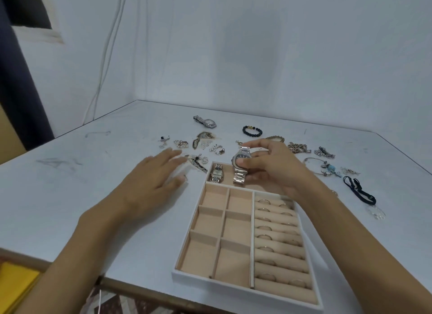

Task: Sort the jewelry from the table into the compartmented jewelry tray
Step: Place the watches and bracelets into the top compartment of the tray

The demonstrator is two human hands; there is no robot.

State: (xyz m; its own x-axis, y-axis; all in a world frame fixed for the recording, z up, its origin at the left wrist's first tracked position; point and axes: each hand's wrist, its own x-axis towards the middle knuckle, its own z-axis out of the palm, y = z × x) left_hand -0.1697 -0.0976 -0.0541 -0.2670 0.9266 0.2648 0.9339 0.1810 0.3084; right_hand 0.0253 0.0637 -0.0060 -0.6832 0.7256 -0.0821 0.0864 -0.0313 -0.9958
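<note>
Surface: white table (93,173), pale wall behind.
Tray: compartmented jewelry tray (187,275) at near edge; rings (265,236) in right-hand rolls.
Right hand (275,166): grasps silver watch (240,164) at far compartment, beside second watch (217,173) lying there.
Left hand (152,180): fingers straight, nothing held, left of tray.
Loose jewelry: bead bracelet (252,130), third watch (207,122) beyond tray.

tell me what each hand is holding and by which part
The right hand pinches a silver watch by its case, between thumb and fingers. The left hand holds nothing.
</note>
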